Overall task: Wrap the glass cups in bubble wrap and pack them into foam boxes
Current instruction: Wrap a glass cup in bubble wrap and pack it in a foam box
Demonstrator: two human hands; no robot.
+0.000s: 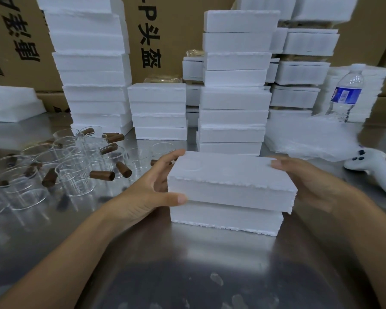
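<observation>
A white foam box [230,192] made of two stacked halves stands on the steel table [187,264] in front of me. My left hand [147,192] grips its left end, thumb across the front seam and fingers on the top edge. My right hand [308,181] holds the right end, fingers curled over the top corner. Several clear glass cups [71,166] with brown wooden handles lie crowded at the left. A pile of bubble wrap [312,139] lies at the right, behind my right hand.
Tall stacks of foam boxes [232,99] line the back, in front of cardboard cartons [172,30]. A water bottle [345,94] stands at the right. A white controller [372,168] lies by the right edge. Foam sheets [11,103] sit at the far left.
</observation>
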